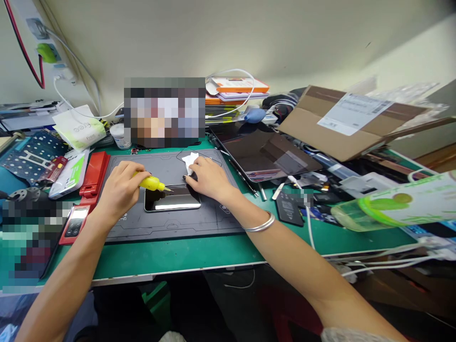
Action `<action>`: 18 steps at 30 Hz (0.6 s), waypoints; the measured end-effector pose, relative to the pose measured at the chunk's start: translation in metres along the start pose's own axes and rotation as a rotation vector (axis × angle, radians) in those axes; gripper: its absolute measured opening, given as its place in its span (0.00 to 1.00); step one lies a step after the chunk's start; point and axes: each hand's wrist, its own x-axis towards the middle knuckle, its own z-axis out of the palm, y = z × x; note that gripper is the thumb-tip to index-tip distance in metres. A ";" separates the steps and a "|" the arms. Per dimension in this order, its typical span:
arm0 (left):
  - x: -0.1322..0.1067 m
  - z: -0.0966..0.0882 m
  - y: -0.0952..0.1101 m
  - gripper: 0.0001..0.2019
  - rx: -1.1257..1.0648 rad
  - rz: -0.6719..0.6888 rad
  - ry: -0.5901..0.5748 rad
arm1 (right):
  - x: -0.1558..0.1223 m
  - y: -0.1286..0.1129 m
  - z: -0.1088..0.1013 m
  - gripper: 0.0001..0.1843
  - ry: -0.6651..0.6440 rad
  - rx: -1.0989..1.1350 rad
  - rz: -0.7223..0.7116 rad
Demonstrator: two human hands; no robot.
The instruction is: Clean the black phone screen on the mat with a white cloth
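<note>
My left hand [123,187] is closed around a small yellow squeeze bottle [152,183] with a thin needle tip. The tip points right, over the dark screen of a smartphone [171,198] that lies flat; whether it touches the glass I cannot tell. At the phone's upper right corner, my right hand [208,176] has its fingers closed on a crumpled white tissue [190,161]. Under the phone is a dark grey work mat [142,228].
A red clamp-like fixture [94,173] holding another phone [74,222] stands left. Rightward lie a large black screen panel [263,152], loose tools and an opened cardboard box [320,118]. A green-capped plastic bottle [399,202] intrudes from the right. White cables cross the table edge.
</note>
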 end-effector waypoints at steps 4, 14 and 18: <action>0.000 -0.001 0.000 0.16 0.012 -0.005 -0.005 | 0.000 0.000 0.000 0.19 0.001 0.003 0.001; 0.001 -0.002 0.000 0.17 -0.007 -0.008 -0.003 | -0.001 0.000 0.000 0.19 0.001 0.008 0.005; 0.001 -0.003 0.001 0.18 -0.025 -0.032 -0.013 | -0.001 0.000 0.001 0.19 0.005 0.008 0.004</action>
